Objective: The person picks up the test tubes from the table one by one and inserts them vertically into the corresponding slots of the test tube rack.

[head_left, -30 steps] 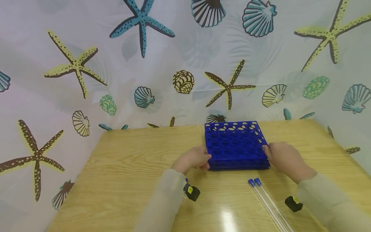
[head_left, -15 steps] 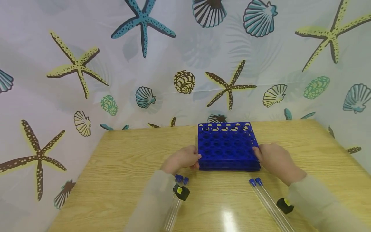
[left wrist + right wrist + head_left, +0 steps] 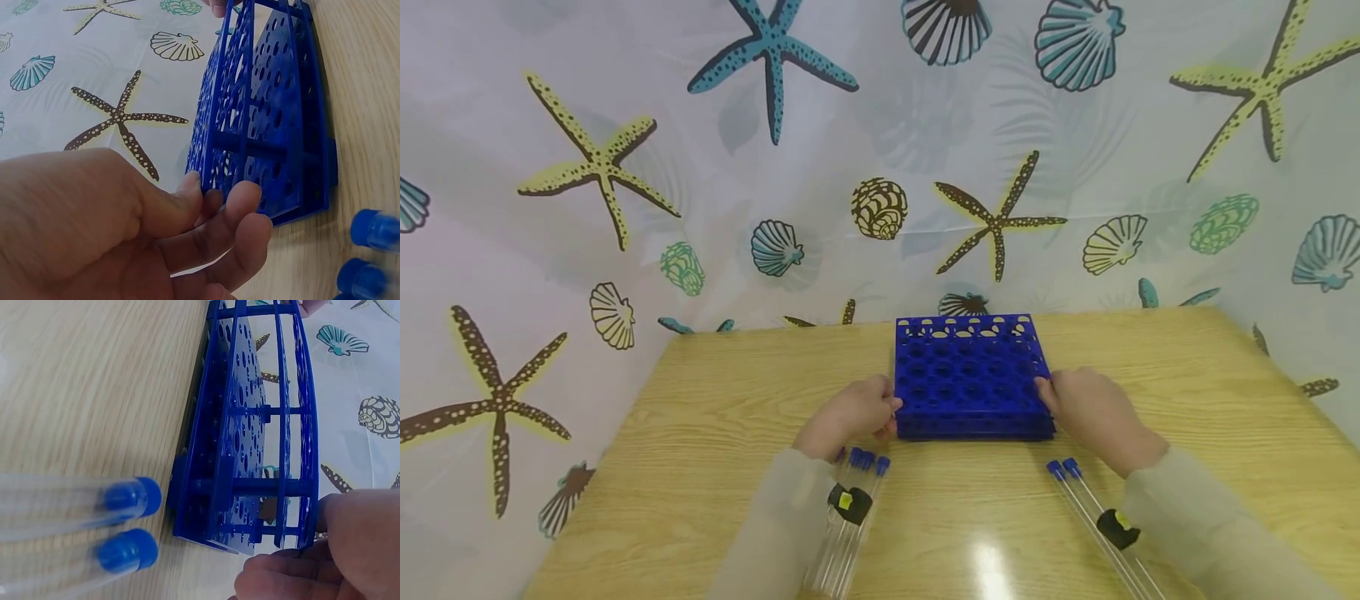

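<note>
Leftward has moved the boxy, blue, perforated plastic rack, its sides pinched by left hand and right hand.

Soft, even light filled my head view, with one white glare on the table low in frame. In my right-wrist view the nearest tubes blurred, and my right hand sat partly in shade.

A wood-grain tabletop with a bright glare spot at its near part; pale cloth printed with starfish and seashells beyond its far, left and right edges.
</note>
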The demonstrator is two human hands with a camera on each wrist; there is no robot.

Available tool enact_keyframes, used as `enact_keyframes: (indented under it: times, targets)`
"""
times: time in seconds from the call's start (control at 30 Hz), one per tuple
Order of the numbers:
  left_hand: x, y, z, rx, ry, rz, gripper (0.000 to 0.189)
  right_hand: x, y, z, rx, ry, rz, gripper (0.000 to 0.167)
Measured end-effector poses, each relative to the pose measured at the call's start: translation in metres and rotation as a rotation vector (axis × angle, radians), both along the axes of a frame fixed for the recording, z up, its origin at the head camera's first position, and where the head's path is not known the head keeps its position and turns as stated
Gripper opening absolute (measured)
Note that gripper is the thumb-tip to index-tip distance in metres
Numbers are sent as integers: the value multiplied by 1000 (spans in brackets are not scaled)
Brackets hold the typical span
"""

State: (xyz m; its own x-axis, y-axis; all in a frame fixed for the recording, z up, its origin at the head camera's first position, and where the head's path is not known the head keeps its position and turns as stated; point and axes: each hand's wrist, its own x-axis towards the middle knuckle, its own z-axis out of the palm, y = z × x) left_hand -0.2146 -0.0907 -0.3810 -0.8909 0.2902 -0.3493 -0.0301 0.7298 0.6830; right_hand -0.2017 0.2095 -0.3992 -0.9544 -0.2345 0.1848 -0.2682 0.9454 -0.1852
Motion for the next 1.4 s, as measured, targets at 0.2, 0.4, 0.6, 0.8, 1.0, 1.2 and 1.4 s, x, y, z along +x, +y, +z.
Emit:
enact_keyframes:
  times: [0.2, 0.4, 0.6, 0.8, 1.0, 1.2, 1.4]
  targets:
    - [4, -2, 2, -69, 44, 13, 9, 0, -9, 1, 9, -33, -2, 45]
    - [9, 2, 1, -318, 201, -37, 19, -1, -17, 2, 29, -42, -14, 47]
    - [10, 7, -9, -418, 240, -35, 68, -1, -23, 2, 41, -54, -38, 49]
    - [10, 9, -21, -513, 292, -61, 82, -1, -23, 1, 47, -30, -35, 49]
    - [10, 9, -32, -630, 468, -101, 80, -1, -19, 1, 54, -34, -39, 48]
    - [10, 10, -35, -729, 585, -108, 77, 2, -17, 0, 36, -38, -42, 45]
    - [10, 9, -36, -820, 649, -128, 77, 1, -13, 3, 4, -116, -15, 40]
